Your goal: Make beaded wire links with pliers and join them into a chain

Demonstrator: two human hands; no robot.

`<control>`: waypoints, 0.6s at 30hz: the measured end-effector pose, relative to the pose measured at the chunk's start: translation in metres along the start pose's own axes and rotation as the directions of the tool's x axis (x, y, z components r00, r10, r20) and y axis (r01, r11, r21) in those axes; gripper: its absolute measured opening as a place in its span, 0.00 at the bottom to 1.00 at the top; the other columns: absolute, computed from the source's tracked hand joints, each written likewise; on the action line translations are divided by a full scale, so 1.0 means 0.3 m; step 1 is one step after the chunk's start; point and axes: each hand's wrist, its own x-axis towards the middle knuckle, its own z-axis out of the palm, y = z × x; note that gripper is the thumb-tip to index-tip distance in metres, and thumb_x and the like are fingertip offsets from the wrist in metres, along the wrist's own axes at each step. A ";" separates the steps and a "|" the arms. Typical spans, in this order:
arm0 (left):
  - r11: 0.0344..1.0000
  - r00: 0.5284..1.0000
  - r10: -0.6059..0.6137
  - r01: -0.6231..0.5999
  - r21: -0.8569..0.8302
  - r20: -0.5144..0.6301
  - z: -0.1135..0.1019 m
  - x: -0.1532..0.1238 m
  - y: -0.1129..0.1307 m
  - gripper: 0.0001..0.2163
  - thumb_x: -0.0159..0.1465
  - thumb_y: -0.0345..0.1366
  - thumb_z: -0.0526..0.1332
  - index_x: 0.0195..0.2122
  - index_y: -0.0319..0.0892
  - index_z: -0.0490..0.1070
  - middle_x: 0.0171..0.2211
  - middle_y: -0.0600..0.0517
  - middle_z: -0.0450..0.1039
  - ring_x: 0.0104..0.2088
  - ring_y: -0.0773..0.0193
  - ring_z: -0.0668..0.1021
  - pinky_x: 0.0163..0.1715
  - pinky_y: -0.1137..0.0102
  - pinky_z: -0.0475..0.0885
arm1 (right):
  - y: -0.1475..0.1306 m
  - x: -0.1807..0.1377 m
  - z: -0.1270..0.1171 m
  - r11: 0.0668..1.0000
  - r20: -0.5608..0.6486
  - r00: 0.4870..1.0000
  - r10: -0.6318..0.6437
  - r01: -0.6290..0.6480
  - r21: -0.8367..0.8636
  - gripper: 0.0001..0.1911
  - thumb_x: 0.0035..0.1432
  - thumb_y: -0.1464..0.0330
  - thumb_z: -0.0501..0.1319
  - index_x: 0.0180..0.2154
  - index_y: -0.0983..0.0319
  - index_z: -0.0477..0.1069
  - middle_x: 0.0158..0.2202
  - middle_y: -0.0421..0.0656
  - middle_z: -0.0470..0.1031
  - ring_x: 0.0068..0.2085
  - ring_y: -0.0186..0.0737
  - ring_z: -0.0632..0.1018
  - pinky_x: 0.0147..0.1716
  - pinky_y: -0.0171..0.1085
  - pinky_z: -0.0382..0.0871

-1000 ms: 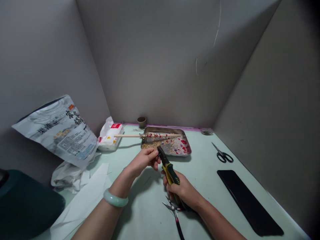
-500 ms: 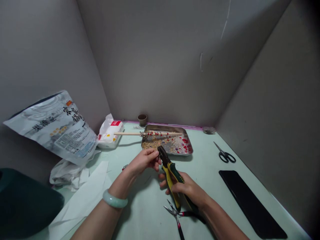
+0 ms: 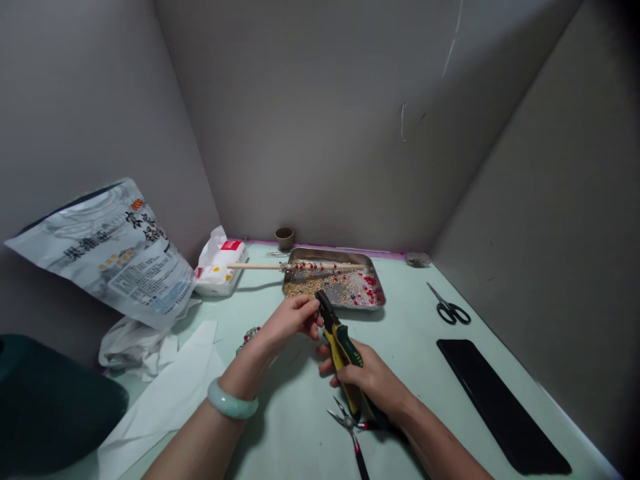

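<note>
Evidently, in the head view, the right hand (image 3: 364, 375) has its fingers wrapped around the pliers (image 3: 346, 343), held above the worktop (image 3: 300, 427), tip toward the tray (image 3: 367, 308). The left hand's (image 3: 295, 320) fingers are pinched together at that tip; anything between them is too small to tell. Working well probably means bracing that pinch, keeping skin clear of the jaws, and squeezing gently.

The right hand (image 3: 375, 379) holds pliers (image 3: 342, 345), their tip at the left hand (image 3: 291, 321), near a bead tray (image 3: 325, 255).
</note>
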 end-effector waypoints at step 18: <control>0.943 0.996 0.052 -0.023 0.331 -0.079 -0.024 0.018 -0.027 0.13 0.62 0.43 0.54 0.24 0.40 0.63 0.21 0.52 0.72 0.16 0.69 0.72 0.19 0.73 0.65 | 0.056 0.021 0.042 0.999 -0.076 0.996 0.038 -0.040 -0.022 0.11 0.46 0.73 0.54 0.36 0.61 0.62 0.20 0.32 0.62 0.16 0.28 0.62 0.15 0.29 0.58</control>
